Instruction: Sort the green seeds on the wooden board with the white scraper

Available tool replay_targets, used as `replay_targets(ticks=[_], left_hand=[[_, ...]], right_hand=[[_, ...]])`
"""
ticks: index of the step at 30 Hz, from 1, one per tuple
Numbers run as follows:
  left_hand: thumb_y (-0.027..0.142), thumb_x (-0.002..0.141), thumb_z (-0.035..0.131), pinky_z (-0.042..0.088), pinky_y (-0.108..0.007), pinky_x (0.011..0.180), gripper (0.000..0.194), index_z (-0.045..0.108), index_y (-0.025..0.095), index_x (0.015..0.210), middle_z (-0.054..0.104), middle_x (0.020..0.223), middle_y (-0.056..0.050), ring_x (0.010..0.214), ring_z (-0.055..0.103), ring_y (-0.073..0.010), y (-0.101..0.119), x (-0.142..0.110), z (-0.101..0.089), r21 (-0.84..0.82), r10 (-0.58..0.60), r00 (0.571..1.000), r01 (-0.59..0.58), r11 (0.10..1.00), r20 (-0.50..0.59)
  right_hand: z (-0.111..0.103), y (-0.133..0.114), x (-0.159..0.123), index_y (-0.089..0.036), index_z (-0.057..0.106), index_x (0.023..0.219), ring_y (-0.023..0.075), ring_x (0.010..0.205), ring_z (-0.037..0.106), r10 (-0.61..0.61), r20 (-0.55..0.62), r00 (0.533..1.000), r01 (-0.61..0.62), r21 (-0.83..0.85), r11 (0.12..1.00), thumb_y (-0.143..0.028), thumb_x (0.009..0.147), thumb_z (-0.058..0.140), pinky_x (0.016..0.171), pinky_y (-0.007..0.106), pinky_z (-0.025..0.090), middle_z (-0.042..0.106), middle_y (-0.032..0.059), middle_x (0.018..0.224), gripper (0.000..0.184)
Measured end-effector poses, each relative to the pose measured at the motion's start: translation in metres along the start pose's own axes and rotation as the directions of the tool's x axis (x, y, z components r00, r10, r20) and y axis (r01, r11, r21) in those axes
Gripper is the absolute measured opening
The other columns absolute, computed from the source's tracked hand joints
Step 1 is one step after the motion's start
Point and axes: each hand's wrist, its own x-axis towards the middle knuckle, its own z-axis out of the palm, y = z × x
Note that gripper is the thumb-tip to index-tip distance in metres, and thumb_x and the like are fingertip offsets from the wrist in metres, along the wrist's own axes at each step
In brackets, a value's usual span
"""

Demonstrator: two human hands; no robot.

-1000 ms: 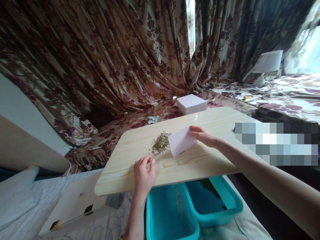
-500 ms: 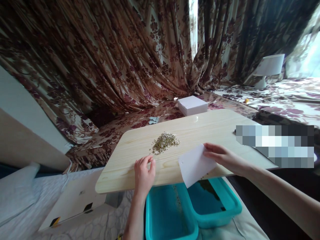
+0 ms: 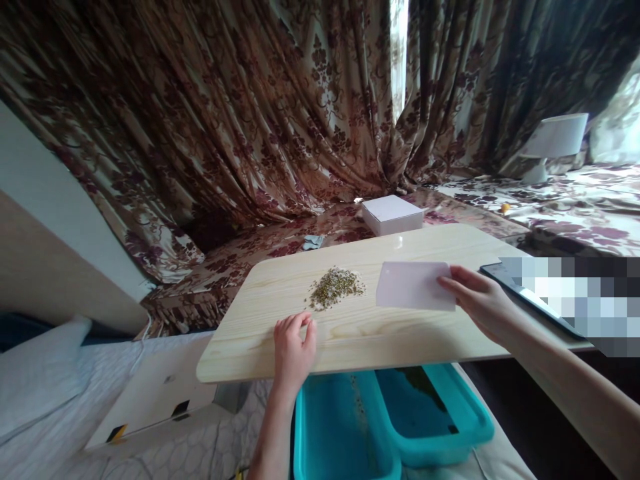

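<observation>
My right hand point(image 3: 473, 293) grips the right end of a thin white card point(image 3: 413, 287), which has a small mark near its far left corner. The card is held above the light wooden tabletop point(image 3: 250, 333), to the right of a loose pile of small greenish and pale grains point(image 3: 336, 288). My left hand point(image 3: 295, 343) rests near the table's front edge, just below the pile. Its fingers are loosely bent, the thumb stands apart, and no object shows in it.
Two turquoise tubs point(image 3: 345, 427) stand below the front edge; the right one point(image 3: 440, 450) has dark greenish matter in it. A tablet point(image 3: 530, 300), partly blurred out, lies at the table's right. Behind the table is a white box point(image 3: 393, 210). A large printed carton point(image 3: 150, 393) lies left.
My right hand has lifted the card from the table's front edge, over the right tub, up and right above the tabletop. The card has turned level. My left hand stays by the pile.
</observation>
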Motion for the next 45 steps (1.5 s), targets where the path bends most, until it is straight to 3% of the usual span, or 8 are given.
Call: replay_targets(ticks=[5, 10, 26, 45], left_hand=[[0.028, 0.087, 0.048, 0.043, -0.039, 0.086, 0.019, 0.063, 0.02, 0.094, 0.068, 0.089, -0.006, 0.086, 0.06, -0.021, 0.0, 0.0, 0.0, 0.009, 0.009, 1.0, -0.009, 1.0, -0.005], [0.029, 0.087, 0.048, 0.042, -0.041, 0.087, 0.019, 0.063, 0.02, 0.094, 0.068, 0.09, -0.006, 0.087, 0.06, -0.0218, -0.001, 0.0, 0.0, 0.002, 0.01, 1.0, -0.01, 1.0, 0.002], [0.03, 0.087, 0.048, 0.041, -0.042, 0.09, 0.02, 0.063, 0.02, 0.094, 0.068, 0.091, -0.006, 0.089, 0.059, -0.0219, -0.001, 0.0, 0.0, 0.0, 0.004, 1.0, -0.004, 1.0, 0.013], [0.03, 0.086, 0.048, 0.042, -0.041, 0.09, 0.02, 0.064, 0.02, 0.094, 0.068, 0.091, -0.007, 0.088, 0.06, -0.0214, -0.001, 0.0, 0.0, 0.009, 0.0, 1.0, 0.0, 1.0, 0.007]], right_hand=[[0.026, 0.016, 0.036, -0.024, 0.064, 0.079, 0.0188, 0.07, 0.065, -0.12, -0.06, 0.991, 0.12, 0.008, 0.993, -0.038, 0.062, 0.073, 0.062, 0.028, 0.052, 0.071, 0.002, 0.077, 0.024], [0.044, 0.027, 0.04, -0.022, 0.062, 0.083, 0.0183, 0.072, 0.066, -0.194, -0.038, 0.98, 0.195, 0.022, 0.981, -0.041, 0.069, 0.067, 0.066, 0.03, 0.053, 0.071, 0.0024, 0.08, 0.024], [0.049, 0.034, 0.034, -0.023, 0.061, 0.084, 0.0184, 0.076, 0.065, -0.256, 0.035, 0.966, 0.254, 0.035, 0.966, -0.041, 0.072, 0.066, 0.067, 0.029, 0.051, 0.07, 0.0029, 0.086, 0.022], [0.049, 0.034, 0.032, -0.023, 0.063, 0.088, 0.0193, 0.074, 0.065, -0.272, 0.019, 0.962, 0.272, -0.021, 0.962, -0.044, 0.071, 0.066, 0.067, 0.03, 0.053, 0.071, 0.0026, 0.082, 0.027]])
